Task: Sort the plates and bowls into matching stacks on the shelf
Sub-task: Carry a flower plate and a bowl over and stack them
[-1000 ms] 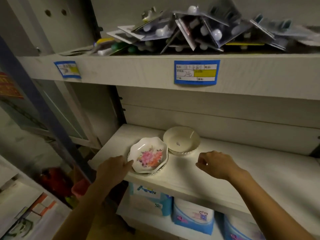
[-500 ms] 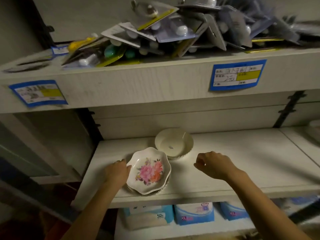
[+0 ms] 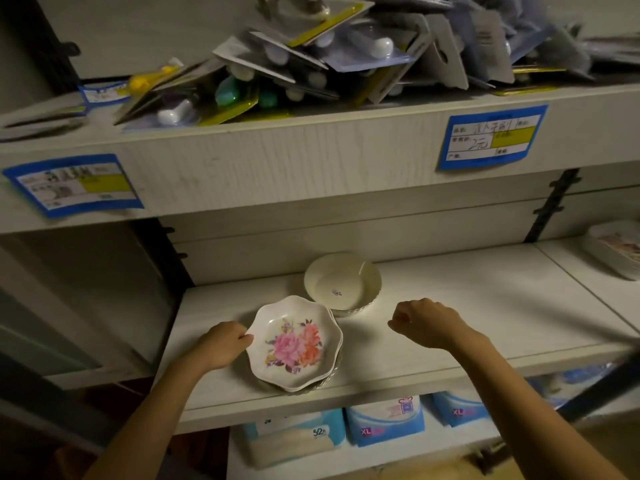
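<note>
A short stack of scalloped white plates with a pink and orange flower print (image 3: 294,344) lies near the front edge of the middle shelf (image 3: 485,306). Just behind it stand plain cream bowls (image 3: 341,282), nested, with a small mark inside the top one. My left hand (image 3: 223,348) rests on the shelf with its fingertips against the left rim of the flowered stack. My right hand (image 3: 424,323) hovers over the shelf to the right of the dishes, fingers curled in, nothing in it.
The upper shelf (image 3: 277,150) overhangs, piled with blister-packed goods (image 3: 346,53) and carrying blue price labels (image 3: 491,140). More flowered dishes (image 3: 616,247) sit at the far right. Blue packs (image 3: 384,420) fill the shelf below.
The view has swung right and closer. My left hand stays against the flowered plates' left rim; my right hand holds its place, curled.
</note>
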The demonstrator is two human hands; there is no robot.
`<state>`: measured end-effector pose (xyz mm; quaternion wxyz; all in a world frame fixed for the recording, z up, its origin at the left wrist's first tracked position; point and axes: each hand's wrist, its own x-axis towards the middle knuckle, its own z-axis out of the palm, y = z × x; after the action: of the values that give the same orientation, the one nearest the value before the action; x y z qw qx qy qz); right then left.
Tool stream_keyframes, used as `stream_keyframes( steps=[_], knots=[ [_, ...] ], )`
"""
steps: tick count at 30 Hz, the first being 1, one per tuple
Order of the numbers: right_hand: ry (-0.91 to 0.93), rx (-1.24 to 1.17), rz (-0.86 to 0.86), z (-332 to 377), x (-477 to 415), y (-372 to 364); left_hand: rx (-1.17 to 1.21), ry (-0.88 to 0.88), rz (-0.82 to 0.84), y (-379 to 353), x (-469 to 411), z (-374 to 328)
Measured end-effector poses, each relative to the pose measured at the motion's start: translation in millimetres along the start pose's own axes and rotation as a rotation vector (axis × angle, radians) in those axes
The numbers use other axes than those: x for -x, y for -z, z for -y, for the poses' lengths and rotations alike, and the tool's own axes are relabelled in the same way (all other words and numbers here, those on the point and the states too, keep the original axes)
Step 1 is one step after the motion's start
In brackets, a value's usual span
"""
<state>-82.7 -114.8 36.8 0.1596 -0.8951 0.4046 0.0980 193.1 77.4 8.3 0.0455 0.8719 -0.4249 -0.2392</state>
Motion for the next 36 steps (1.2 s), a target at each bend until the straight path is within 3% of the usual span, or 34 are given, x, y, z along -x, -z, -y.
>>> stream_keyframes(
  steps=[5, 13, 25, 28, 32, 36],
  knots=[
    [-0.047, -0.060, 0.041, 3, -19, 3, 0.148, -0.037, 0.042, 7, 7, 4],
    [-0.211, -0.234, 0.023, 6, -68, -12, 0.409, -0.059, -0.073, 24, 28, 16],
    [-0.381, -0.908, 0.085, 24, -102, -39, 0.649, -0.019, -0.235, 38, 60, 12],
    [-0.405, -0.842, 0.023, 23, -95, -34, 0.658, 0.000, -0.254, 38, 58, 13],
    [-0.413, -0.513, -0.064, 17, -81, -29, 0.646, -0.002, -0.259, 39, 57, 12],
    [-0.457, -0.357, -0.154, 10, -65, -27, 0.637, -0.015, -0.234, 38, 56, 9]
  ],
)
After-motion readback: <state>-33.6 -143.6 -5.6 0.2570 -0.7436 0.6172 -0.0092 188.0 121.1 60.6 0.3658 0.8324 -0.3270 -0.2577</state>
